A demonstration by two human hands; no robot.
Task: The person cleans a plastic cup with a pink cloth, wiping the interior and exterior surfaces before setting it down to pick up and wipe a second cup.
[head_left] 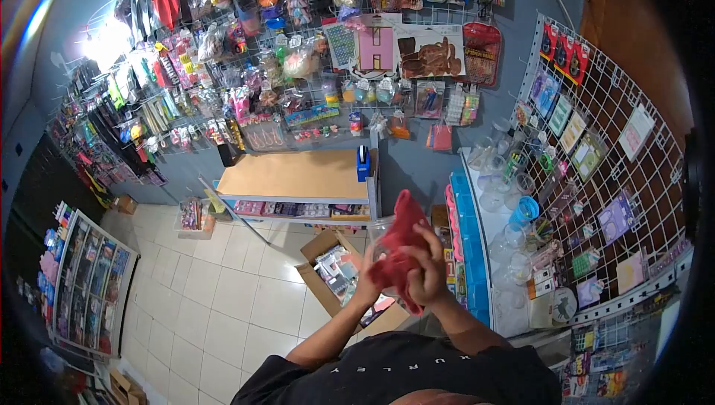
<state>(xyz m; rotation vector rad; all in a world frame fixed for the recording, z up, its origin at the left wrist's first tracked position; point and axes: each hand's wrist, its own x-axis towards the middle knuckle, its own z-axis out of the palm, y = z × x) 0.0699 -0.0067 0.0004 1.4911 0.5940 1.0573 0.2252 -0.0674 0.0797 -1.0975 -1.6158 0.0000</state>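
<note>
Two bare hands meet around a red cloth (403, 245), held above an open cardboard box (311, 274) on the tiled floor (234, 293). The right hand (427, 267) presses it with bent fingers, thumb side unclear. The left hand (365, 280) is curled at a clear container (378, 235), mostly hidden behind the cloth; its shape and base cannot be made out, nor can the left fingertips. The cloth's upper corner points up and its lower end hangs by the right wrist.

Packets in the box are partly covered by the hands and forearms, too small to identify. Beyond, a blue tape dispenser (363, 164) stands at the right edge of the wooden shelf top (294, 174). To the right, clear glassware (514, 237) crowds a white shelf (495, 297), outlines overlapping.
</note>
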